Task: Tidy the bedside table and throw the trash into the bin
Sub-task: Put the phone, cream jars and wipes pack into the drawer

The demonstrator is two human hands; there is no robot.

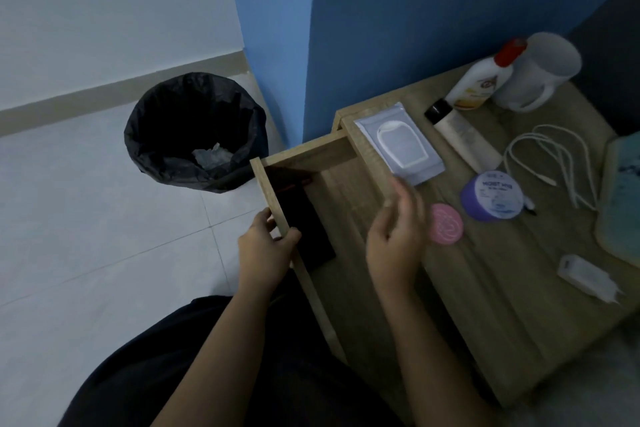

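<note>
At the front board of the pulled-out light wooden drawer point(346, 191), the left hand point(265, 246) grips the top edge, fingers curled over the outside, thumb on the inside. The right hand point(394, 236) hovers over the drawer's far side, motion-blurred, its fingers loosely spread and holding nothing. A flat black object point(304, 225) lies in the drawer along the front board. At ten o'clock from the drawer, on the white tiled floor point(104, 218), stands the round black-bagged bin point(162, 121) with crumpled clear trash point(211, 156) at its bottom. On the light wooden tabletop point(485, 288), a pink round compact point(445, 225) lies at three o'clock from the right hand, near a purple jar point(491, 196). A pale blue wipes pack point(398, 146) lies at twelve o'clock. At two o'clock are a white cable point(554, 163), a cream black-capped tube point(460, 135), a white red-capped bottle point(481, 80) and a white mug point(540, 73). A white charger plug point(588, 279) lies at four o'clock.
</note>
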